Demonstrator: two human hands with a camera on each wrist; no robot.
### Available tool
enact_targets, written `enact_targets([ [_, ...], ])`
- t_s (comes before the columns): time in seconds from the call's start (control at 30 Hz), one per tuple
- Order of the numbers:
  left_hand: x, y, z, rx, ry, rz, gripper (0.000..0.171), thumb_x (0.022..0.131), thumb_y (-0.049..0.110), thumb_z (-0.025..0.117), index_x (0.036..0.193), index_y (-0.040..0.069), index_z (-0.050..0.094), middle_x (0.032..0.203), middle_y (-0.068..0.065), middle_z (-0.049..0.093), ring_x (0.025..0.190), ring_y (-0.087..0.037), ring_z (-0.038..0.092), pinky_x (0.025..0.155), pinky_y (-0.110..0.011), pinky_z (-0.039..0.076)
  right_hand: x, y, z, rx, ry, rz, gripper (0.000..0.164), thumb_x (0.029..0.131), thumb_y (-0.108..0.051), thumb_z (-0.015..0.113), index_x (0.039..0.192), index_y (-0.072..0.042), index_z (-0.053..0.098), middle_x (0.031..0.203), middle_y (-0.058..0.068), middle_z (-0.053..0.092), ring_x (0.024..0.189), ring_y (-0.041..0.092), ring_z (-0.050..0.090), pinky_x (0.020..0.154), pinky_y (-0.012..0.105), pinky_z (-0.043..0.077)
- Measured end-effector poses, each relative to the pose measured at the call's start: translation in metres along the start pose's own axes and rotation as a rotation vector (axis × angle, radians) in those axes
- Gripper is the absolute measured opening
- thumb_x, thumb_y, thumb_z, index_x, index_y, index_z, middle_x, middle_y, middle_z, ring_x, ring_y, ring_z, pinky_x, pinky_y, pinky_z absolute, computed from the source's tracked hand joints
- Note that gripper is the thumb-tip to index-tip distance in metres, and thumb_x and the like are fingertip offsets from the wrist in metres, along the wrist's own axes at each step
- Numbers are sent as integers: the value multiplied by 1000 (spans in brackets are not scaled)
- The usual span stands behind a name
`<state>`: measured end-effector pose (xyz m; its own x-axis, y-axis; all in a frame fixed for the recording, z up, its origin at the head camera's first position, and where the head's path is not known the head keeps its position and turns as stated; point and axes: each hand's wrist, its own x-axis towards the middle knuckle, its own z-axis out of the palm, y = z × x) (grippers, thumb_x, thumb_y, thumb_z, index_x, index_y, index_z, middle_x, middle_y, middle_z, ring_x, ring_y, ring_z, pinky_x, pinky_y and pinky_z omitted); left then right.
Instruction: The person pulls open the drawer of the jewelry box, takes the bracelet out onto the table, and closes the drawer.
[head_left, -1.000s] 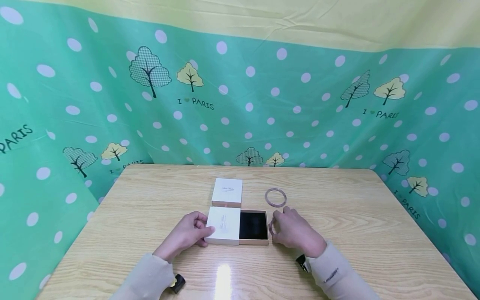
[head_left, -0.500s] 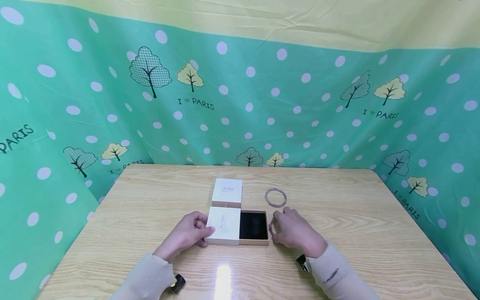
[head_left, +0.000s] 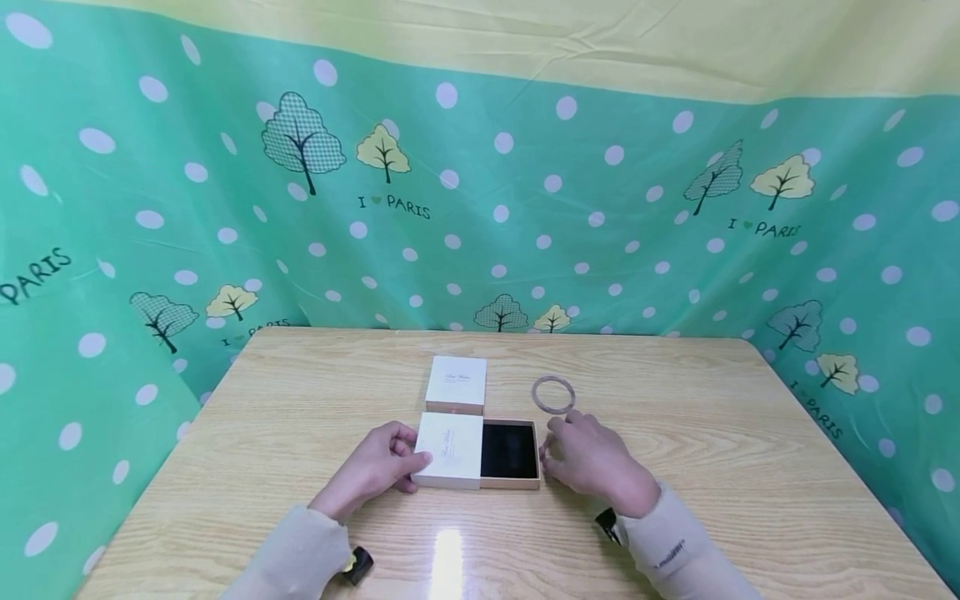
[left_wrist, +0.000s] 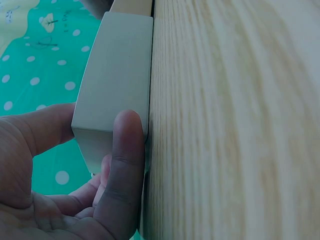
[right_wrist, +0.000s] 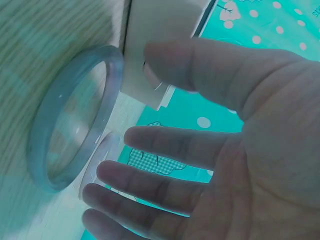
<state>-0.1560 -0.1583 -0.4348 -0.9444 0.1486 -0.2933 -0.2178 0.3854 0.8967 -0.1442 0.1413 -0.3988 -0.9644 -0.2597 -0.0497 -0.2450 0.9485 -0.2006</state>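
A white drawer box's sleeve point(head_left: 448, 450) lies on the table, its brown, black-lined tray point(head_left: 510, 482) slid partly out to the right. My left hand point(head_left: 375, 467) grips the sleeve's left end, the thumb on its top. From the left wrist view, fingers of the left hand point(left_wrist: 22, 170) touch the sleeve point(left_wrist: 115, 70) on both sides. Beside the tray is my right hand point(head_left: 596, 458), over a bangle it largely hides. In the right wrist view, this hand point(right_wrist: 270, 150) has its fingers spread, and the translucent bangle point(right_wrist: 44, 125) rests on the table before the fingertips.
A second white box point(head_left: 457, 381), closed, stands just behind the first. Another pale bangle point(head_left: 553, 395) lies flat behind my right hand. The wooden table point(head_left: 315, 367) ends at a green dotted curtain point(head_left: 615, 208).
My right thumb has shifted slightly toward the tray. The left hand and both boxes stay as they were; the head view has moved a touch.
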Motion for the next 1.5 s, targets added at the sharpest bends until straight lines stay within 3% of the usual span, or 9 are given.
enact_targets([
  [0.2,0,0,1,-5,-1,0,39,84,11,73,114,-4,52,83,-11,52,59,-21,63,57,-34,58,1,-1,2,4,76,-64,30,86,-23,66,111,-5,66,106,9,62,96,28,58,77,45,52],
  [0.4,0,0,0,-8,1,0,38,85,11,72,114,-3,52,82,-11,52,59,-21,63,57,-34,58,4,-3,5,20,120,-115,23,84,-15,66,104,-4,68,97,7,64,91,25,59,72,41,52],
  [0.63,0,0,0,-9,0,0,39,85,10,72,114,-4,51,83,-11,52,59,-21,63,57,-34,58,5,-4,7,7,121,-146,14,82,-12,66,95,-8,68,81,1,55,74,17,51,60,32,45],
  [1.5,0,-1,0,-19,-5,10,38,84,10,73,113,-4,52,83,-11,52,59,-22,63,57,-35,58,4,-5,8,-2,116,-145,8,83,-14,67,90,-10,66,77,-2,51,72,17,48,58,32,42],
])
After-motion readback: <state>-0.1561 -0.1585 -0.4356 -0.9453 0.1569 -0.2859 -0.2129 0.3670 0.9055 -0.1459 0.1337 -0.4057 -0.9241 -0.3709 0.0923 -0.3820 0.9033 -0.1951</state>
